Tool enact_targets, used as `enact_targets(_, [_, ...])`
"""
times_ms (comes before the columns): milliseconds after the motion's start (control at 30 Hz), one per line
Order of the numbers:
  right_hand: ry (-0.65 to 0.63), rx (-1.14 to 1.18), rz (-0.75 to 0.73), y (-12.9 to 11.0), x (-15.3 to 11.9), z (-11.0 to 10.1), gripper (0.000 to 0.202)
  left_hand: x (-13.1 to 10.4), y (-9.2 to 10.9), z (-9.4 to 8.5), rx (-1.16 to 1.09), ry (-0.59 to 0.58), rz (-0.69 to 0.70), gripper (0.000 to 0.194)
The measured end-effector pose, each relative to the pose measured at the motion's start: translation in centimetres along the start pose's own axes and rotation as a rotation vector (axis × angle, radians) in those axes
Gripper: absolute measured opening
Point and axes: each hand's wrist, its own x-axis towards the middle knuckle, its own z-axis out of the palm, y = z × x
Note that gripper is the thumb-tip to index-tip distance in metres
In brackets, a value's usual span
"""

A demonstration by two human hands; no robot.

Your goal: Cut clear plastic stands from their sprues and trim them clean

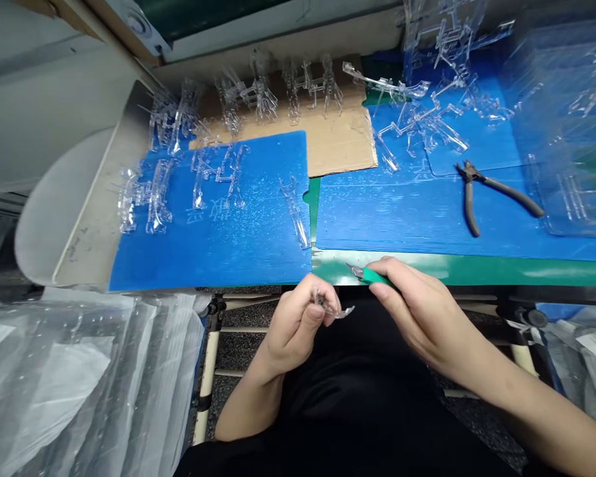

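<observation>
My left hand [298, 324] is closed around a small clear plastic part [334, 309], most of it hidden by the fingers, with one curved end sticking out to the right. My right hand [417, 305] grips a green-handled utility knife [375, 275], its blade pointing left toward the left hand. Blade and plastic part are apart. Both hands are just in front of the bench edge. Beyond them, a single long clear plastic piece [295, 215] lies on the left blue sheet [258, 245].
Diagonal cutting pliers [494, 192] lie on the right blue sheet [377, 212]. Clear plastic frames [218, 172] are spread at the left, more clear pieces [422, 122] piled at the right. Cardboard [347, 146] lies behind. Clear plastic bags [94, 377] stand at lower left.
</observation>
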Motion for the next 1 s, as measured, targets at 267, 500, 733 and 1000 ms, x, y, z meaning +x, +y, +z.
enact_targets(267, [0.000,-0.285,-0.211,-0.4,-1.0,0.3,0.022,0.3,-0.1,0.2,0.145,-0.011,0.038,0.044])
enact_targets(500, [-0.033,-0.297,-0.231,-0.6,-0.8,0.1,0.025,0.2,-0.3,0.1,0.141,-0.028,0.069,0.036])
enact_targets(733, [-0.052,-0.211,-0.199,-0.5,-1.0,-0.1,0.019,0.4,-0.4,-0.1,0.172,-0.034,0.036,0.040])
enact_targets(1000, [-0.071,-0.219,-0.231,-0.7,-1.3,-0.5,0.020,0.7,-0.5,0.0,0.155,-0.055,0.041,0.038])
